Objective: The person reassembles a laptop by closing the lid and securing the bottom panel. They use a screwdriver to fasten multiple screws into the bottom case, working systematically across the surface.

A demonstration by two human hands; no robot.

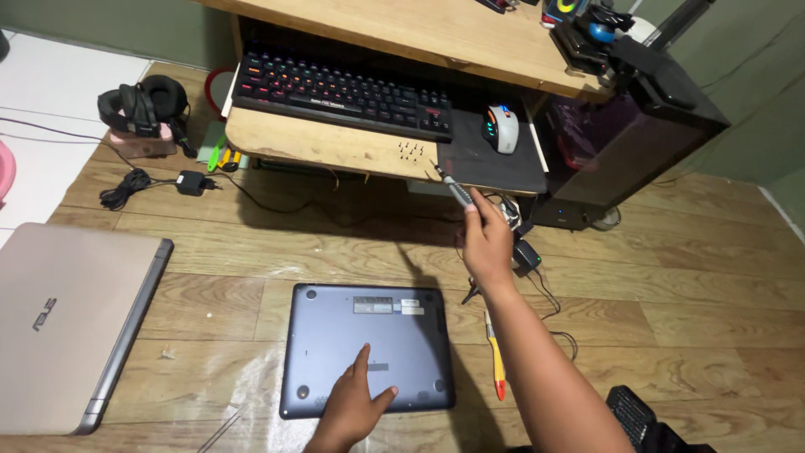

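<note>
Left hand point(356, 407) lies open, flat on the smooth dark upturned laptop point(365, 346); right hand point(486, 243) grips a slim metal screwdriver point(453, 189)

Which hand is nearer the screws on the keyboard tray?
Right. The right hand holds a screwdriver whose tip is just beside the screws. The left hand rests flat on the upturned laptop, far below them.

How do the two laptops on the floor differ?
The dark blue laptop lies bottom up, its underside with feet and labels showing, the left hand resting on it. The gold laptop lies lid up, untouched, looks larger and is cut off by the frame's edge. Both are closed.
</note>
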